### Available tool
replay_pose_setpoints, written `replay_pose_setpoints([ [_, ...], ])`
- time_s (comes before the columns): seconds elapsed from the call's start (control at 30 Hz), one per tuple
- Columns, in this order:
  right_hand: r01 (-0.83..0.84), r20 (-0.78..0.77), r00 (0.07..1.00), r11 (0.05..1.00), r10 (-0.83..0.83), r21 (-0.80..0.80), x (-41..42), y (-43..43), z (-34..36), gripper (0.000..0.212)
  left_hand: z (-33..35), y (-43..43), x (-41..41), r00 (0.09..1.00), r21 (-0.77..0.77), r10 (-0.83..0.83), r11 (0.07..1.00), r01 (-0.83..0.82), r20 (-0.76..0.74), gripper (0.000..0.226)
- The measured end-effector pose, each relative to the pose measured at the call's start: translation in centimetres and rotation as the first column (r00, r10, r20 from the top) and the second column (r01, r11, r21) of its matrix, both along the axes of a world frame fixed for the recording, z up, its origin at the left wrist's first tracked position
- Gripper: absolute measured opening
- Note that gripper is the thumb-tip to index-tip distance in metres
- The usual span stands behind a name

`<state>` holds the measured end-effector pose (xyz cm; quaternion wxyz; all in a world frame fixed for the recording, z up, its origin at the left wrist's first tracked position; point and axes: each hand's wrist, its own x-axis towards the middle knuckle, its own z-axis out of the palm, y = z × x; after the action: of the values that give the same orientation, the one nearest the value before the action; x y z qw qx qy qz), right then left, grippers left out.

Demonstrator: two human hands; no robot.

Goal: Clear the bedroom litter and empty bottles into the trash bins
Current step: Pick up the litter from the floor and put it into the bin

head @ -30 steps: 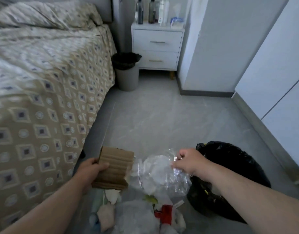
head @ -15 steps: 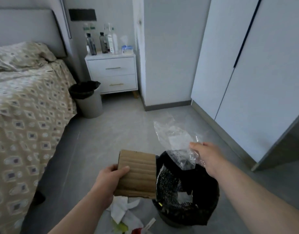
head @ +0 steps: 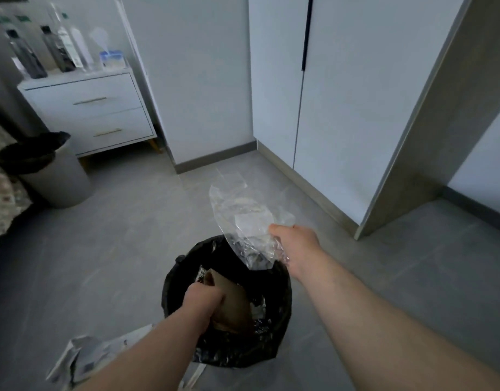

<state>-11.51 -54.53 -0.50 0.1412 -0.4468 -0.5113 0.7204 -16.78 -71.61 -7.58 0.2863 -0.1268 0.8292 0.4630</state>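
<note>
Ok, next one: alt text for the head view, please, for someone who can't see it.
A person's left hand pushes a piece of cardboard into a black-lined trash bin on a grey floor, while the right hand holds a clear plastic bag above the rim. Crumpled paper lies beside it; a second bin stands by a white nightstand holding bottles.

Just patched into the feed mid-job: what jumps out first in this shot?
Front and centre, the black-lined trash bin on the grey floor, with the left hand pushing a piece of brown cardboard down into it. Just above its far rim, the right hand holds up a crumpled clear plastic bag. A second lined bin stands at far left beside the white nightstand, which carries several bottles.
</note>
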Motion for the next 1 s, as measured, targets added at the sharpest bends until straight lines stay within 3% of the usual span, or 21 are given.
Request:
replay_pose_setpoints([
  [0.2, -0.037, 0.046, 0.998, 0.997, 0.034, 0.066, 0.1, -0.4, 0.2, 0.017, 0.4, -0.2, 0.3, 0.978, -0.059, -0.208, 0.976, 0.208, 0.007, 0.015],
  [0.43, -0.084, 0.084, 0.994, 0.99, 0.074, 0.113, 0.9, -1.3, 0.8, 0.026, 3.9, -3.5, 1.1, 0.885, -0.164, -0.323, 0.945, 0.283, -0.334, 0.009],
  [0.57, -0.124, 0.134, 0.985, 0.982, 0.105, 0.142, 1.1, -1.7, 0.1, 0.021, 3.8, -7.0, 0.8, 0.807, -0.269, -0.332, 0.937, 0.222, -0.489, 0.04],
  [0.67, -0.173, 0.186, 0.972, 0.969, 0.14, 0.175, 1.0, -2.2, -0.7, 0.01, 3.1, -8.9, 0.5, 0.807, -0.364, -0.418, 0.891, 0.273, -0.418, 0.047],
  [0.73, -0.225, 0.241, 0.955, 0.952, 0.173, 0.207, 0.9, -2.8, -1.5, 0.018, 2.1, -9.5, 0.4, 0.797, -0.399, -0.501, 0.843, 0.361, -0.337, 0.052],
  [0.8, -0.341, 0.348, 0.91, 0.887, 0.227, 0.313, 0.8, -3.4, -2.2, 0.007, 1.3, -10.0, 0.2, 0.783, -0.391, -0.531, 0.829, 0.4, -0.324, 0.052],
  [0.9, -0.571, 0.568, 0.772, 0.702, 0.284, 0.425, 0.7, -4.4, -3.3, 0.023, 0.1, -10.6, -0.2, 0.757, -0.374, -0.536, 0.834, 0.406, -0.373, 0.052],
  [1.0, -0.704, 0.709, 0.658, 0.541, 0.255, 0.46, 0.6, -5.5, -4.3, 0.023, -0.2, -11.0, -0.5, 0.735, -0.389, -0.554, 0.823, 0.413, -0.39, 0.051],
])
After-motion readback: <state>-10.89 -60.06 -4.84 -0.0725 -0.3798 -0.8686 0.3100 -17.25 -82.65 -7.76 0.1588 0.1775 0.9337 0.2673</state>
